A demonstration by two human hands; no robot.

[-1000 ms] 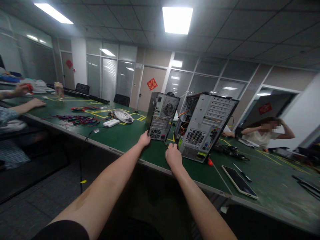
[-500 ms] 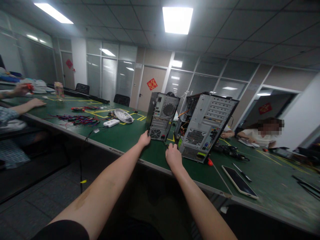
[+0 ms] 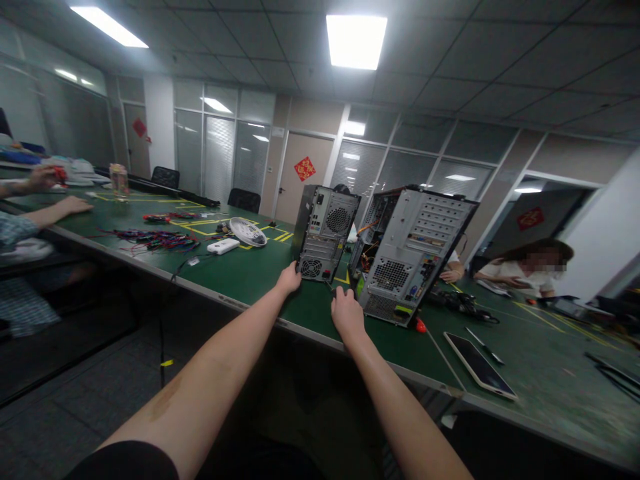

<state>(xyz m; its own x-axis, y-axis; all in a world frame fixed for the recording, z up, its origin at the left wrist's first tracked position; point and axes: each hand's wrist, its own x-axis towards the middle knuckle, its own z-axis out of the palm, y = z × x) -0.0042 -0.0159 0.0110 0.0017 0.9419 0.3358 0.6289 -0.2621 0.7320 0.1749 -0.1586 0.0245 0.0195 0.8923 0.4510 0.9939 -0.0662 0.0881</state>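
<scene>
The smaller computer case (image 3: 325,233) stands upright on the green table with its back panel, fan grille and ports facing me. My left hand (image 3: 289,277) is closed on its lower left corner, and the fingertips are partly hidden behind the edge. Just right of the same case, low over the table, my right hand (image 3: 347,308) is closed around a screwdriver (image 3: 329,285). Only its thin dark shaft shows, pointing at the case's lower right corner; the handle is hidden in my fingers. A larger open computer case (image 3: 410,253) stands close to the right of that hand.
Left lie a white power strip (image 3: 223,247), a white oval basket (image 3: 248,232) and bundled wires (image 3: 155,241). Right are a tablet (image 3: 479,365), a pen (image 3: 484,345), a red-orange object (image 3: 421,325) and black cables (image 3: 463,303). People sit at both sides.
Both my hands and the two computer cases stay in place. The person at the far right has leaned their head slightly lower and to the right.
</scene>
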